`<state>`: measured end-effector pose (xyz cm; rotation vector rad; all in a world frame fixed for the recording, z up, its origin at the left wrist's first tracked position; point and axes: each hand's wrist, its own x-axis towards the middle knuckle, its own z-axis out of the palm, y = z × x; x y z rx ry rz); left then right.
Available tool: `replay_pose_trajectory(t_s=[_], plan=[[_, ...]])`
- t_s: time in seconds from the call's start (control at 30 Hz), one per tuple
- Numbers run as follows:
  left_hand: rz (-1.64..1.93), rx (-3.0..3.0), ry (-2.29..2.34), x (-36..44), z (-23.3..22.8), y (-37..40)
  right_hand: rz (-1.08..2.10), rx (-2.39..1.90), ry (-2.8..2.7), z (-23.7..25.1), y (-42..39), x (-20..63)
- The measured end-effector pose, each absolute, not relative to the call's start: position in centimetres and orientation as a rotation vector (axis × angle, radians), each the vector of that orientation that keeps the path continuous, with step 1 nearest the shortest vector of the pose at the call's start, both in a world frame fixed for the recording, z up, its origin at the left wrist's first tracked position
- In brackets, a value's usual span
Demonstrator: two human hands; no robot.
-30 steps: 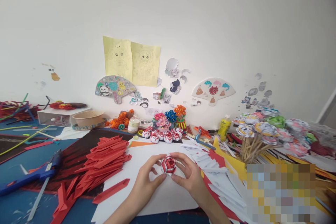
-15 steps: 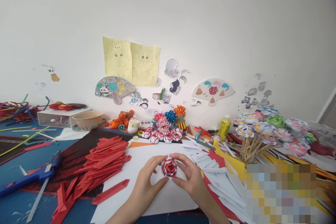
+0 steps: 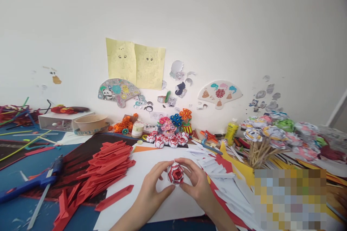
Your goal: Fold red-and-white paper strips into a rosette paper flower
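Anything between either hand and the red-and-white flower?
Nothing visible: the left hand and right hand hold the flower between them, over the white sheet. Red strips lie to the left, white strips to the right.

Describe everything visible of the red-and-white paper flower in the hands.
The red-and-white paper flower is small and rounded, seemingly folded paper: layered red petals edged in white encircle a darker red centre. It is held over the white sheet, its face toward the camera, between the fingertips and thumbs of the left hand and right hand. Its back is hidden.
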<state>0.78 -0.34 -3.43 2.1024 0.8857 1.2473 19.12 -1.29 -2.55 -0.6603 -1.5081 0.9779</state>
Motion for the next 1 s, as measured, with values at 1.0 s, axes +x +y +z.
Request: replay_pose_trajectory(t_s=[1.0], plan=[[1.237,2.154,1.275,0.9,-5.1,-0.2,1.155,-0.840,-1.445,-2.9,-1.2,19.2]])
